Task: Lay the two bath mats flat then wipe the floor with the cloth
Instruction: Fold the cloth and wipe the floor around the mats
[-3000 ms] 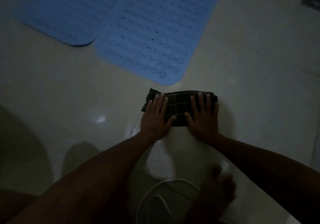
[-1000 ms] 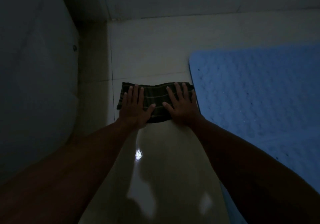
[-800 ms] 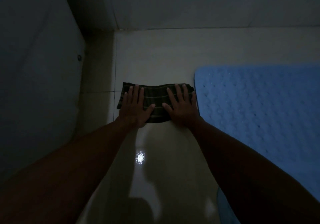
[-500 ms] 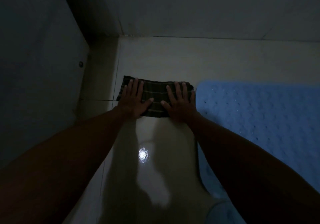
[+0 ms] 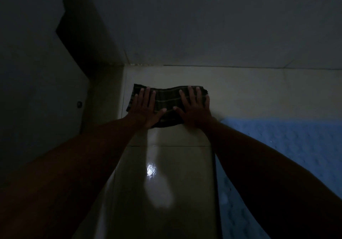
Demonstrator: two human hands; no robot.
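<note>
In dim light, the left hand (image 5: 146,109) and the right hand (image 5: 193,109) both lie flat, fingers straight and spread, pressing a folded dark plaid cloth (image 5: 167,105) onto the pale tiled floor (image 5: 185,164) close to the base of the far wall (image 5: 203,25). A blue bath mat (image 5: 296,142) (its surface studded with small bumps) lies flat on the floor just to the right of the right forearm, its near-left corner close to the right wrist. A dark door or panel (image 5: 37,90) with a small round knob stands to the left, and a bright spot of light glints on the tiles between the forearms.
</note>
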